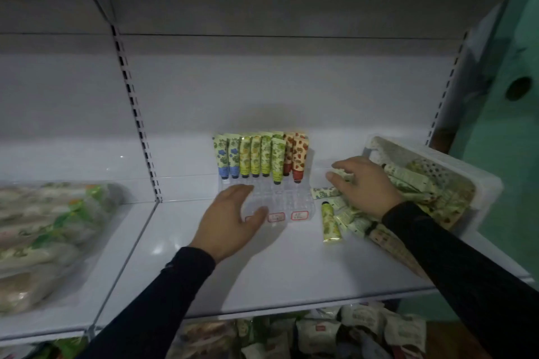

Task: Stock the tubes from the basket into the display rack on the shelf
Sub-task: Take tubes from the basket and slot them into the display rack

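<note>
Head view shows the display rack [266, 201] about half stocked: its back rows hold upright tubes [260, 158], its front slots stand bare. Many tubes remain spilling from the tipped basket [478, 181] onto the shelf [291, 271], where the right hand [363, 183] grasps one; the left hand [230, 218] rests relaxed on the rack.

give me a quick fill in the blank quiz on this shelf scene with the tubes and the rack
1. The two tubes at the left end of the display rack have ____ caps.
2. The white basket stands to the ____ of the rack.
3. The left hand rests on the front of the ____.
4. The right hand reaches into the pile of loose ____ spilling from the basket.

Missing words: blue; right; rack; tubes
</note>
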Demonstrator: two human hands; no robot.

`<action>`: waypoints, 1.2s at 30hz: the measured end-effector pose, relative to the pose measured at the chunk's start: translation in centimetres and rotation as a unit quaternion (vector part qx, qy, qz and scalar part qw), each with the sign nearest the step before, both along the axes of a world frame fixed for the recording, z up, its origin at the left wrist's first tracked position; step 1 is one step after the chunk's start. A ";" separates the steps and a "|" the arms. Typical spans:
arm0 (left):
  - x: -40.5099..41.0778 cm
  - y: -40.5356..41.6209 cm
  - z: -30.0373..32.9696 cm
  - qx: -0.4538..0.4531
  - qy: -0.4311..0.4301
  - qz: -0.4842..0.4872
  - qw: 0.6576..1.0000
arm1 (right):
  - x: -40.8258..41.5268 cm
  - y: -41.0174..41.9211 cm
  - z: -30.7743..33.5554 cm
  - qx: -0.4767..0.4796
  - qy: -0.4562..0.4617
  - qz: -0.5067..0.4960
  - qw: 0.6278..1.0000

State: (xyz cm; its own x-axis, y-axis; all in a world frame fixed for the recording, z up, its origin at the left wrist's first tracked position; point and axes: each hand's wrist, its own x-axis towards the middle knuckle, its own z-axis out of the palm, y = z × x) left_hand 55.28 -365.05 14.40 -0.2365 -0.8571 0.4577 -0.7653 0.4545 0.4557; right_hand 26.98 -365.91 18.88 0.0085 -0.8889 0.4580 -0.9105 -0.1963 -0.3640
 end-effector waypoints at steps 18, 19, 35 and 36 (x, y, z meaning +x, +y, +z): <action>-20.4 -3.9 -0.3 0.203 -0.082 -0.186 0.958 | -7.3 2.3 -2.2 0.185 0.239 -0.065 0.951; -20.7 -4.2 -0.4 0.218 -0.079 -0.183 0.956 | -7.5 2.3 -2.1 0.196 0.242 -0.061 0.948; -21.8 -4.8 -0.4 0.187 -0.062 -0.128 0.972 | -8.5 1.0 -2.8 0.121 0.182 -0.025 0.975; -21.9 -4.9 -0.4 0.189 -0.074 -0.122 0.971 | -8.5 0.8 -2.8 0.124 0.184 -0.029 0.975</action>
